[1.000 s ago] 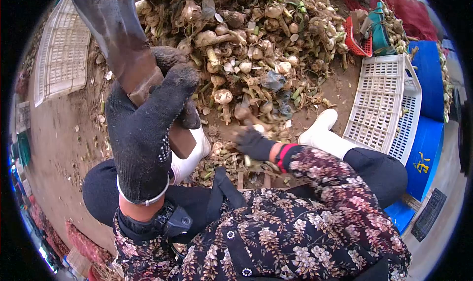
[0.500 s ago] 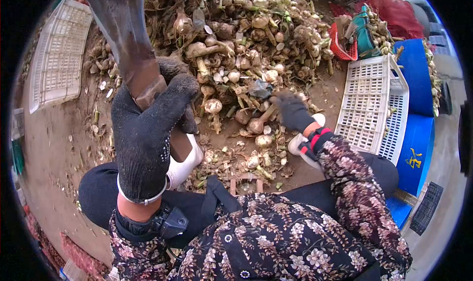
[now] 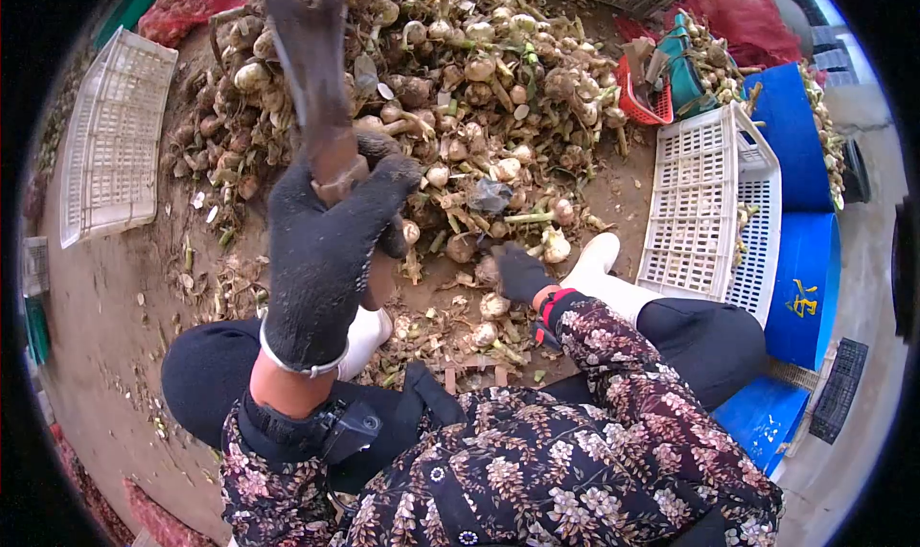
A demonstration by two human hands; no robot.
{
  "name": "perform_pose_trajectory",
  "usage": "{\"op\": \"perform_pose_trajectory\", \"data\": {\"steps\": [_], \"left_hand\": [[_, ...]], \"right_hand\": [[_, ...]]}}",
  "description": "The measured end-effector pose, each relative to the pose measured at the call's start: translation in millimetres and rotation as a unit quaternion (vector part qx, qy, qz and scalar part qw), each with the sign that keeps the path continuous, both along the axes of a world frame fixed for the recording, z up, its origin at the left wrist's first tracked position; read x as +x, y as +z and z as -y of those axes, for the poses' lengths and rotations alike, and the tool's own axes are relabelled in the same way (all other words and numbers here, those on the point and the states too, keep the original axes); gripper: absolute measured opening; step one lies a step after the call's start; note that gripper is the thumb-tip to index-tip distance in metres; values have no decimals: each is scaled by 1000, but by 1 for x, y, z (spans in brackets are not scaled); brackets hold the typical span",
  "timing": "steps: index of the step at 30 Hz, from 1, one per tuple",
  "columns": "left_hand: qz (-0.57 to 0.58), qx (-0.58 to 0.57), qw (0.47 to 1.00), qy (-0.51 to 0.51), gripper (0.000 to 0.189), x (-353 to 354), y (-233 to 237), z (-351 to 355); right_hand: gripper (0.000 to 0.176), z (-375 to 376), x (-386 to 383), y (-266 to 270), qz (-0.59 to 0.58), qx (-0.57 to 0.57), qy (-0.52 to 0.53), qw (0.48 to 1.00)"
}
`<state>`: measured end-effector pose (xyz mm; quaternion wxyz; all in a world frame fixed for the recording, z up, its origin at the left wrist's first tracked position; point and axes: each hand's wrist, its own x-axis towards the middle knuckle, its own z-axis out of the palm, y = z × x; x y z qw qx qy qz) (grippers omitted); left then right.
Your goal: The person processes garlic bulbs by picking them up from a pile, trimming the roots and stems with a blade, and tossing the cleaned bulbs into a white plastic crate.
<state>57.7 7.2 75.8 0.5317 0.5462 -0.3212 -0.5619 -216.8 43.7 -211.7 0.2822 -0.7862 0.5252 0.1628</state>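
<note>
My left hand point(image 3: 331, 235), in a black knit glove, is closed round the wooden handle of a large knife point(image 3: 311, 58). Its dark metal blade points up and away from me. My right hand point(image 3: 525, 273), also black-gloved, is low at the near edge of a heap of garlic point(image 3: 470, 87), its fingers curled against a brownish garlic bulb point(image 3: 487, 273). The fingertips are partly hidden. Just beyond that hand lie a pale garlic bulb point(image 3: 556, 246) and a grey plastic scrap point(image 3: 490, 196).
White slatted crates stand at left point(image 3: 120, 139) and right point(image 3: 690, 202). Behind the right one are a red basket point(image 3: 647, 96) and blue panels point(image 3: 800, 279). My white boots point(image 3: 604, 269) flank cut stems and a small wooden piece point(image 3: 476, 367) on the dirt.
My right hand has come nearer to me and left, onto the brownish bulb. My left hand still grips the knife, now held more upright. The whole view has shifted slightly.
</note>
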Motion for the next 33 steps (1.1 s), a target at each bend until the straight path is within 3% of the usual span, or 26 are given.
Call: {"op": "perform_pose_trajectory", "data": {"steps": [2, 3, 4, 6, 8, 9, 10, 12, 14, 16, 18, 19, 21, 22, 24, 28, 30, 31, 32, 33], "left_hand": [[-17, -7, 1000, -18, 17, -6, -8, 0], [-1, 0, 999, -42, 15, -10, -12, 0], [15, 7, 998, -67, 14, -15, -16, 0], [21, 7, 993, -120, 15, -21, -37, 3], [254, -108, 942, -190, 22, -33, -53, 4], [283, -97, 933, -203, 27, -41, -62, 0], [417, -167, 864, -228, 24, -47, -53, -4], [471, -225, 809, -270, 27, -61, -71, -11], [511, -274, 753, -312, 20, -74, -71, -22], [552, -293, 699, -348, 17, -82, -68, -30], [556, -306, 687, -354, 17, -85, -64, -36], [560, -314, 677, -359, 16, -86, -62, -39], [561, -318, 673, -362, 17, -86, -60, -43], [560, -321, 671, -366, 17, -86, -59, -46], [567, -309, 670, -365, 18, -90, -55, -53], [572, -286, 681, -358, 23, -91, -54, -59], [565, -291, 686, -355, 24, -88, -59, -60], [556, -296, 691, -355, 26, -87, -63, -61], [557, -292, 692, -355, 26, -84, -67, -61], [555, -294, 690, -359, 26, -82, -71, -59]], "right_hand": [[59, 2, -4, 12, 52, 75, -102, 991], [67, 4, 7, 49, 112, 91, -199, 969], [67, 2, 2, 48, 109, 87, -203, 969], [71, 2, -6, 39, 334, 8, -246, 910], [86, 8, -13, 43, 419, 43, -288, 860], [85, 8, -12, 65, 471, 65, -311, 823], [85, 7, -10, 88, 520, 85, -331, 783], [83, 4, -15, 110, 548, 79, -332, 764], [76, 2, -31, 126, 367, 66, -238, 897], [68, 0, -28, 143, 437, 110, -367, 814], [60, -16, -32, 123, 504, -45, -260, 822], [60, -24, -34, 125, 506, -46, -261, 821], [68, -36, -35, 137, 588, 69, -299, 749], [68, -37, -40, 133, 589, 69, -299, 748], [32, -37, -49, 123, 380, -74, -128, 913], [35, -40, -48, 119, 447, 4, -190, 874], [31, -42, -42, 125, 541, 68, -245, 801], [25, -43, -39, 151, 521, -35, -152, 839], [25, -42, -36, 167, 521, -31, -151, 839], [24, -40, -34, 179, 464, -27, -148, 873]]}}
